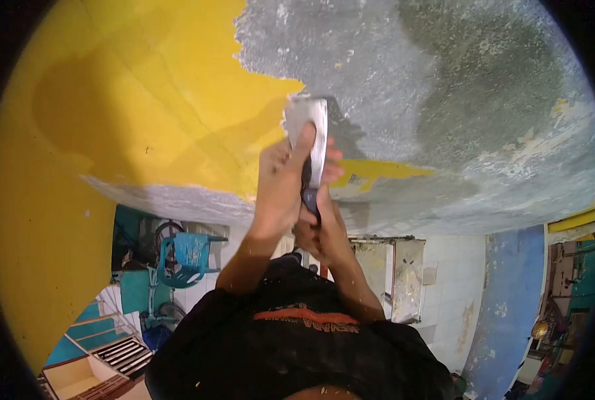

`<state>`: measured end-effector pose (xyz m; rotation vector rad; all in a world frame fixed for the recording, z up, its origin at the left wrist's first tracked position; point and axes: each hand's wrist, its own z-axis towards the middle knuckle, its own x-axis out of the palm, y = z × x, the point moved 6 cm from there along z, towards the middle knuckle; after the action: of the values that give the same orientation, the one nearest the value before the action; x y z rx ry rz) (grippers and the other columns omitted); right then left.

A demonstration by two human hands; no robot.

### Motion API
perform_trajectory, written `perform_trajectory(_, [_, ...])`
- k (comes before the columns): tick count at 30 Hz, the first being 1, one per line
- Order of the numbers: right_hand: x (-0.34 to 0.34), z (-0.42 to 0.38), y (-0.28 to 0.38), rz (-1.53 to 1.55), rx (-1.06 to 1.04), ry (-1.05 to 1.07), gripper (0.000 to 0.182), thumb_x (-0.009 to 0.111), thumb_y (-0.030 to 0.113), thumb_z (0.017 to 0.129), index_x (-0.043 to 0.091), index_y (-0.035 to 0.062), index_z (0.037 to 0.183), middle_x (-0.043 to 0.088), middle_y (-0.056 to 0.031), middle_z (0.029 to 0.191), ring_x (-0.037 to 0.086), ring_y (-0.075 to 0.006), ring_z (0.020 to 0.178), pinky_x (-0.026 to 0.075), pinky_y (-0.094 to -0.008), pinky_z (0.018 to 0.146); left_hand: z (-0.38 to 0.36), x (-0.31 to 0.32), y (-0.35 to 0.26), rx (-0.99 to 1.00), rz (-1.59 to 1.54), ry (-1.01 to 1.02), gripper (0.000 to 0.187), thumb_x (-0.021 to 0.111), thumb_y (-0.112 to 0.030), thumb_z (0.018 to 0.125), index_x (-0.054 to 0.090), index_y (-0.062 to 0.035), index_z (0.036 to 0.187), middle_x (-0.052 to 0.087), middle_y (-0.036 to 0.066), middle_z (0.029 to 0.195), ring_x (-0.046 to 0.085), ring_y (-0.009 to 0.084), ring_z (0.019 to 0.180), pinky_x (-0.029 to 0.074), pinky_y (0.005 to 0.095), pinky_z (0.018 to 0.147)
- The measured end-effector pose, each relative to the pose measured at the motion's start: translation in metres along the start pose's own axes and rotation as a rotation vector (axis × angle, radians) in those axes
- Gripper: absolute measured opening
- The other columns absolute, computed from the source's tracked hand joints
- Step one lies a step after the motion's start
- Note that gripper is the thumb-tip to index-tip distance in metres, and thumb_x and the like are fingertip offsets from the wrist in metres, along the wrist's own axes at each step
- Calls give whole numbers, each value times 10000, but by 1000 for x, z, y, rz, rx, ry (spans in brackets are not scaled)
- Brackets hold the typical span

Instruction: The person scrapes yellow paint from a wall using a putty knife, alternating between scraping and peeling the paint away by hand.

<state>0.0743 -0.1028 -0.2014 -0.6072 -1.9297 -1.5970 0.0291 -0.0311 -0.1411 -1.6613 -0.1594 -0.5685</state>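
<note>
A paint scraper [318, 160] with a broad metal blade and dark handle points up against the wall [371, 73]. My left hand [279, 183] is closed around the blade's lower part, thumb pressed flat on its face, other fingertips showing past the far side. Lower down, my right hand [329, 233] grips the handle. The blade's tip overlaps the ragged border between yellow paint [197, 87] and bare grey plaster. Below and to the right of the blade, a narrow yellow strip [384, 168] remains on the grey.
A teal plastic chair [187, 259] stands at lower left, near a wooden rack [121, 353]. White tiles [454, 280] and a worn blue panel [511, 293] are at right. Small flecks dot my black shirt [297, 360].
</note>
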Motion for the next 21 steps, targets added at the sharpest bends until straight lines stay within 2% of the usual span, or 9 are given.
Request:
perform_trajectory(2, [-5,-15,-8,-25,49,-60,534,313,563,914,334,115,623,292,36,455,223,-58,324,163,-222,322,-13,-3,12,-11,-7,62,432,554,-374,881,604,56,896,631,130,745,626,161,633,501,248,579])
perform_trajectory(4, [-1,7,1,-78,41,-140,526,317,608,889,362,129,677,252,42,493,216,-45,339,149,-191,323,7,-8,3,13,32,11,453,535,-396,887,600,52,909,633,127,747,628,160,618,500,247,578])
perform_trajectory(6, [29,41,34,-58,-17,113,535,325,603,890,359,119,664,266,34,491,218,-39,347,140,-197,326,21,3,-56,269,52,-22,474,506,-414,897,599,51,914,637,130,756,630,166,606,504,253,582])
perform_trajectory(9, [55,24,41,-104,11,159,549,307,585,903,339,106,637,289,28,475,220,-46,351,143,-213,334,-1,13,-87,206,82,52,507,476,-440,903,596,52,920,638,129,752,633,175,625,508,266,600])
perform_trajectory(12, [28,16,4,-125,-1,236,556,293,566,916,334,94,626,316,12,474,239,-61,357,169,-220,344,-11,-2,-44,119,111,81,513,463,-441,909,571,58,950,636,134,766,638,186,646,511,274,616])
perform_trajectory(16, [-31,3,-56,-62,-35,44,541,276,585,908,363,112,659,300,22,459,228,-64,322,153,-213,313,-14,-21,28,68,126,117,475,437,-409,928,523,53,994,636,142,812,643,196,651,512,271,606])
perform_trajectory(18, [-35,10,-57,-113,-42,-21,535,274,579,911,366,113,664,307,23,462,239,-69,321,157,-215,310,-11,-27,33,69,102,167,460,445,-393,929,538,54,972,635,139,803,638,194,651,510,274,610])
perform_trajectory(20, [-22,17,-42,-146,-93,-251,533,274,583,909,365,116,668,315,19,465,254,-72,321,157,-218,308,1,-38,33,-21,192,65,453,454,-379,929,555,62,947,634,140,794,631,184,639,508,266,596])
perform_trajectory(21, [-2,21,-25,-30,37,-141,531,280,589,905,366,122,667,300,20,462,233,-74,321,155,-218,310,13,-29,17,50,130,55,452,461,-375,927,570,63,932,635,137,779,625,171,622,504,252,573])
